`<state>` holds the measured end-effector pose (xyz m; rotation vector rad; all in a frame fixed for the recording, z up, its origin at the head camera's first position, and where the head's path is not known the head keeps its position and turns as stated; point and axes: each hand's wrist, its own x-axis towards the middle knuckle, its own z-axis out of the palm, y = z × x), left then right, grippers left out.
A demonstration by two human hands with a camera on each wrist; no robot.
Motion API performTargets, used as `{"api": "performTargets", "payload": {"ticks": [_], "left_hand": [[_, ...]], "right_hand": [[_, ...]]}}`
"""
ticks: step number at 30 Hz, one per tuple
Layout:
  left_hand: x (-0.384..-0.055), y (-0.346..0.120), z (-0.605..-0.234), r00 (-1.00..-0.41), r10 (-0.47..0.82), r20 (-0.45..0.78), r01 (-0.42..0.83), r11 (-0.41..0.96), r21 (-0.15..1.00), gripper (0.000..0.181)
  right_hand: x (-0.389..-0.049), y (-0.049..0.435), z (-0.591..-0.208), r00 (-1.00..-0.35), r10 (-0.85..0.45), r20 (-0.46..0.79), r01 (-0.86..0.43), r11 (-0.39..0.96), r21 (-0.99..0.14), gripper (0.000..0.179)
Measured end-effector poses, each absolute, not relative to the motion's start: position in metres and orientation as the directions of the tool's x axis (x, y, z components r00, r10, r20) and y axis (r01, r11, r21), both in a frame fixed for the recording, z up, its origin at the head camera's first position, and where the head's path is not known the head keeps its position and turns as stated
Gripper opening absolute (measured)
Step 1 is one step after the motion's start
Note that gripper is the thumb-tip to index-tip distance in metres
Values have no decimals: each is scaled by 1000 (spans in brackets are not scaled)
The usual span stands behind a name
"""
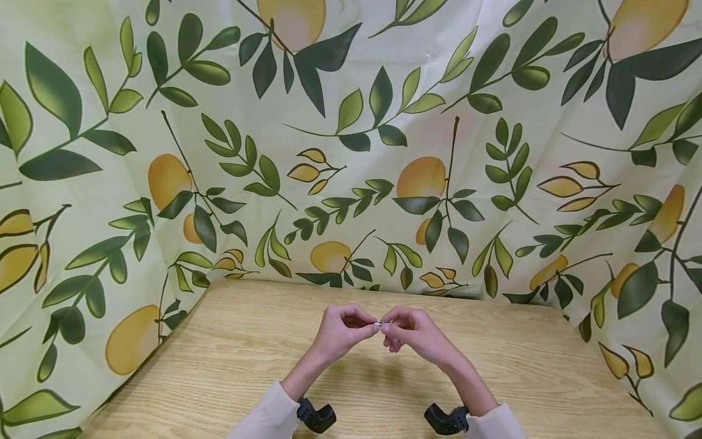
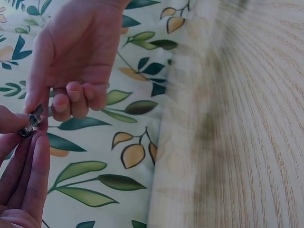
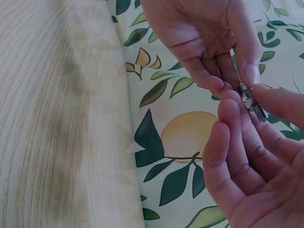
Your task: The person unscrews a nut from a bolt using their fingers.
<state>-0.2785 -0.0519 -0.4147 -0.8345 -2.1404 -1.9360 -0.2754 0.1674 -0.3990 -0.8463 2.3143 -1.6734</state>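
Observation:
Both hands meet fingertip to fingertip above the table, around a small silver bolt (image 3: 260,112). Its threaded shaft shows in the right wrist view, with a nut-like collar (image 3: 248,100) partway along it. The left hand (image 1: 339,332) pinches one end between thumb and index finger. From the other side, the right hand (image 1: 418,334) pinches the threaded end the same way, its other fingers loosely bent below. Between the fingertips in the left wrist view, the bolt (image 2: 32,124) appears as a short, shiny metal piece, partly hidden by them.
A light wood-grain table (image 1: 230,366) spreads beneath the hands. Around its back and sides hangs a pale cloth (image 1: 362,201) printed with leaves and orange fruit. Each wrist wears a black camera mount, one on the left (image 1: 316,416) and one on the right (image 1: 446,419).

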Motion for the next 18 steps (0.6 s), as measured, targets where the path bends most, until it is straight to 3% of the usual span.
{"api": "performTargets", "payload": {"ticks": [18], "left_hand": [[-280,-51,-416,-843,306,442,468,15,883,10]], "right_hand": [[-274,166,-399,-835,-503,225,-363,196,-911,27]]}}
